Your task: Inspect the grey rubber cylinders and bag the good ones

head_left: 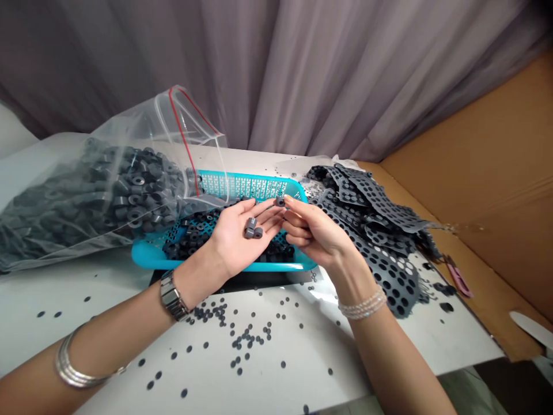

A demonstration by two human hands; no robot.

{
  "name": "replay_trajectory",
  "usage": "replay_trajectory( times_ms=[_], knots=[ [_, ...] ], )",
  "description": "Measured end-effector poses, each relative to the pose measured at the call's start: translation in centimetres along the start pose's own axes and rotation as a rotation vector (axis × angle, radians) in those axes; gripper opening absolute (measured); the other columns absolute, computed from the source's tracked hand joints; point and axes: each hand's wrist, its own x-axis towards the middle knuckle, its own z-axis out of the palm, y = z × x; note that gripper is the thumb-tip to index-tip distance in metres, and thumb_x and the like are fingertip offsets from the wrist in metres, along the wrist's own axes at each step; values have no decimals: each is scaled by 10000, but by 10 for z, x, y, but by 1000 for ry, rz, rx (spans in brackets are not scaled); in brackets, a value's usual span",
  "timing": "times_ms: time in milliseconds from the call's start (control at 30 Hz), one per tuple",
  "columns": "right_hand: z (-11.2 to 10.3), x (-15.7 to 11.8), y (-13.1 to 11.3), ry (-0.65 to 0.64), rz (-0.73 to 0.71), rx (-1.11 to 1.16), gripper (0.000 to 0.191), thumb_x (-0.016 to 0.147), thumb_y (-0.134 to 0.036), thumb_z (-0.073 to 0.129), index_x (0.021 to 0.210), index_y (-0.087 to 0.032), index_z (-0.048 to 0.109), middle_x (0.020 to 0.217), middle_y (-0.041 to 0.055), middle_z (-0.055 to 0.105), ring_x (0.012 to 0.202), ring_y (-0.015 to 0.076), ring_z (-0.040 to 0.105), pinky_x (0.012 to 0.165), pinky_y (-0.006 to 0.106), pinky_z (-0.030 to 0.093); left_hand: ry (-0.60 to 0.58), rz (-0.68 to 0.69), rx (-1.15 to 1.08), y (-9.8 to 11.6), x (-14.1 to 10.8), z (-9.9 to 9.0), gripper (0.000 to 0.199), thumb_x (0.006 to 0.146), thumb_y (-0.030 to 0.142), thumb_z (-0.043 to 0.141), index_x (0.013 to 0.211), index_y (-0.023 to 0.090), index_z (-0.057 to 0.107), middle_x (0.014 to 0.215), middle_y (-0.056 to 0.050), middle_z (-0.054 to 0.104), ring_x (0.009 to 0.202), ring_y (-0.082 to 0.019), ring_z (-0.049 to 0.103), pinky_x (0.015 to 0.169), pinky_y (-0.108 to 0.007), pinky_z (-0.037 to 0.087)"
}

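Note:
My left hand (235,239) is held palm up with its fingers spread, above a turquoise basket (224,266). A few small dark grey ring-shaped pieces (249,232) rest on its palm. Beside its fingertips, my right hand (313,227) pinches one dark grey ring (280,202) between thumb and forefinger, the other fingers curled. More grey rings lie inside the basket below both hands. A clear zip bag (129,190) full of grey rings leans over the basket's left part, its red-striped opening toward the basket.
Punched dark grey sheets (375,213) lie piled right of the basket. Small dark discs (248,340) are scattered over the white table (108,323). Pink-handled scissors (458,278) lie at the right edge. A grey curtain (276,75) and brown cardboard (484,155) stand behind and right.

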Motion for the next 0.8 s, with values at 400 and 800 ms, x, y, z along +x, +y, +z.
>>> replay_trajectory(
  times_ms=[400,800],
  knots=[
    [-4,4,-3,12,155,402,360,906,-239,559,590,-183,394,491,-109,210,387,32,120,309,128,161,5,8,13,0,-4,4,501,909,201,379,1353,-24,439,1149,-240,667,1092,-262,649,932,-333,535],
    [-3,7,3,154,51,615,251,871,-158,339,724,-142,542,715,102,636,722,167,630,659,287,571,39,-17,54,0,-2,4,448,925,198,371,1302,-14,486,967,-170,710,882,-187,695,865,-291,543]
  ],
)
